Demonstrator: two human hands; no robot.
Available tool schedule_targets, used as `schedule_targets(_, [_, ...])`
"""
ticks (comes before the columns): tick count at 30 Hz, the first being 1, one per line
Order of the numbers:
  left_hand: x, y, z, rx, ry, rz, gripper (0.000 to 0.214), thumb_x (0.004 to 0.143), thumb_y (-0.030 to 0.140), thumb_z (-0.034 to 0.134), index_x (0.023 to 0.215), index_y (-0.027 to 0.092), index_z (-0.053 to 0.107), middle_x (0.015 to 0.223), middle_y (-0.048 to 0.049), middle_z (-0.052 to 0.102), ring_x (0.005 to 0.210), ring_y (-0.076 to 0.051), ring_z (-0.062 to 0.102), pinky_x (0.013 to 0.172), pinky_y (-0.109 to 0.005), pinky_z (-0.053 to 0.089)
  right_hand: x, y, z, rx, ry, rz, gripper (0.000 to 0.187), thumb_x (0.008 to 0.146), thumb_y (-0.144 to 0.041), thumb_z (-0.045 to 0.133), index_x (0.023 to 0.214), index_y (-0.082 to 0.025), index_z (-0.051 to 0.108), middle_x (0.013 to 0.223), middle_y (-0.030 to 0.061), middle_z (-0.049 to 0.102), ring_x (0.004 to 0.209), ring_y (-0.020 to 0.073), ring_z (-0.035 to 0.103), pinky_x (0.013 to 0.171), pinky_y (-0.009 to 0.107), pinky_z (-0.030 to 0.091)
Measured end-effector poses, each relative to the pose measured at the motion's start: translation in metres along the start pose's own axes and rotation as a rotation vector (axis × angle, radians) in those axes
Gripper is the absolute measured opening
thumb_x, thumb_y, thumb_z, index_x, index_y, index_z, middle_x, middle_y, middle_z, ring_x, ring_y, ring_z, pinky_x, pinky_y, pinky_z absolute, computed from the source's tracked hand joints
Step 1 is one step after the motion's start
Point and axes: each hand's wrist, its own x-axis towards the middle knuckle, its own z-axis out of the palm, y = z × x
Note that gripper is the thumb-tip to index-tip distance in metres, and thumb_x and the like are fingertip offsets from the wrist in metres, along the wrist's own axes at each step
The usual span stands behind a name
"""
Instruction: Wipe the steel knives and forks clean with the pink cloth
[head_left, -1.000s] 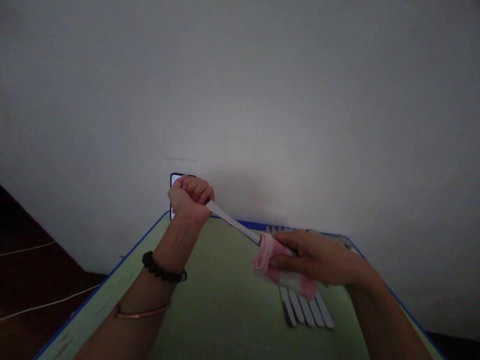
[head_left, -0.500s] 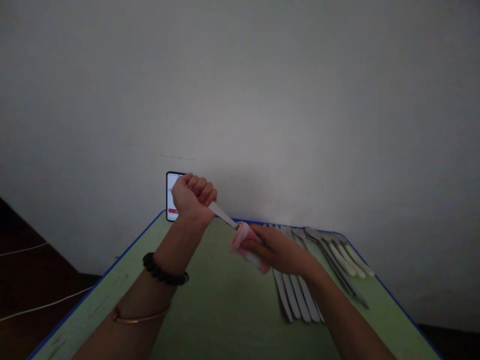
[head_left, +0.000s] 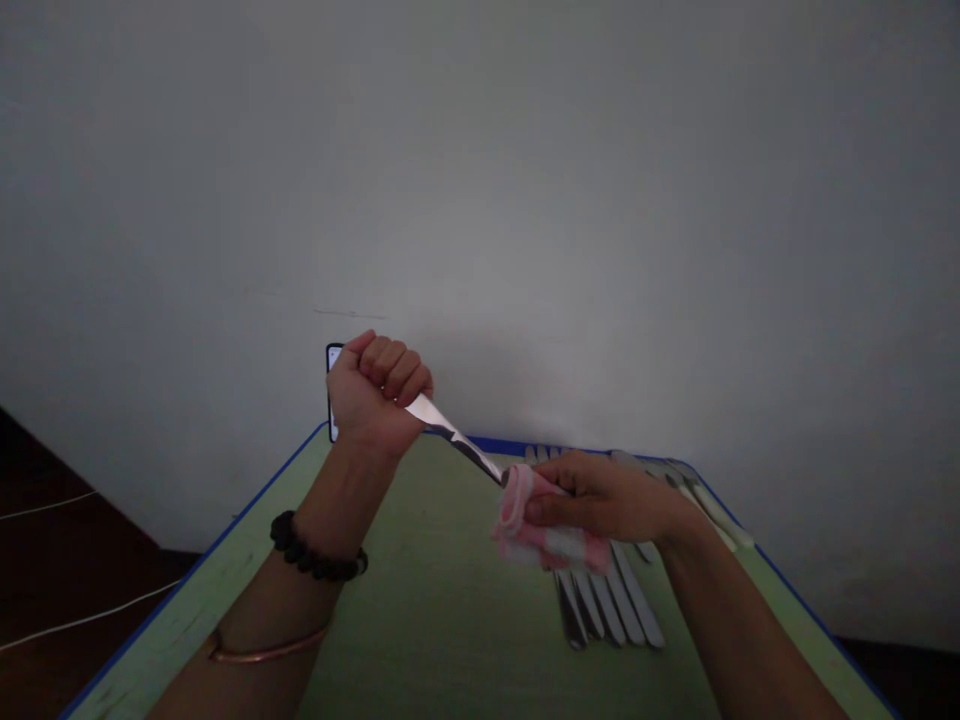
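My left hand (head_left: 375,395) is a closed fist around the handle of a table knife (head_left: 454,438), held above the green table (head_left: 420,610). The blade slants down to the right into a pink-and-white cloth (head_left: 540,525). My right hand (head_left: 611,498) pinches that cloth around the blade, so the tip is hidden. A row of several more knives (head_left: 607,605) lies flat on the table under my right hand.
A phone (head_left: 331,390) leans upright against the white wall behind my left fist. Several spoons with pale handles (head_left: 716,510) lie at the table's far right. The table has a blue edge; dark floor with white cables lies to the left.
My right hand slid the cloth up the blade toward the left fist, then back down toward the tip. The left fist stayed almost still.
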Motion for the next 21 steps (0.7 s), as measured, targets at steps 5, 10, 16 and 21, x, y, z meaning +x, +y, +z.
schedule_targets(5, [-0.006, -0.019, -0.002, 0.025, -0.01, -0.105, 0.045, 0.091, 0.018, 0.031, 0.05, 0.02, 0.013, 0.041, 0.0067, 0.015, 0.03, -0.006, 0.018, 0.03, -0.02, 0.014, 0.017, 0.001, 0.012, 0.002, 0.078, -0.021, 0.039, 0.086, -0.053, 0.046, 0.087, -0.015, 0.056, 0.064, -0.0012, 0.056, 0.047, 0.0071, 0.048, 0.043, 0.017, 0.035])
schedule_targets(10, [-0.009, -0.039, -0.001, 0.074, -0.053, -0.349, 0.044, 0.088, 0.02, 0.031, 0.049, 0.021, 0.011, 0.042, 0.0058, 0.016, 0.032, -0.008, 0.023, 0.034, -0.022, 0.021, 0.034, 0.002, 0.025, -0.019, 0.203, -0.089, 0.036, 0.092, -0.047, 0.035, 0.083, -0.016, 0.05, 0.06, -0.0033, 0.049, 0.047, 0.007, 0.044, 0.044, 0.017, 0.034])
schedule_targets(16, [-0.001, -0.019, -0.002, 0.1, 0.136, -0.129, 0.043, 0.087, 0.018, 0.029, 0.05, 0.021, 0.007, 0.04, 0.0068, 0.008, 0.029, -0.008, 0.014, 0.032, -0.023, 0.012, 0.03, 0.002, 0.018, -0.191, 0.191, -0.081, 0.03, 0.092, -0.04, 0.039, 0.089, -0.015, 0.055, 0.071, -0.001, 0.054, 0.054, 0.0079, 0.045, 0.051, 0.019, 0.037])
schedule_targets(21, [0.009, 0.016, -0.006, 0.07, 0.247, 0.08, 0.042, 0.089, 0.02, 0.026, 0.053, 0.02, 0.005, 0.038, 0.0056, 0.008, 0.029, -0.009, 0.013, 0.032, -0.024, 0.012, 0.009, 0.0, -0.001, -0.29, 0.19, 0.01, 0.028, 0.09, -0.039, 0.045, 0.096, -0.016, 0.059, 0.078, 0.0004, 0.059, 0.058, 0.01, 0.049, 0.053, 0.021, 0.038])
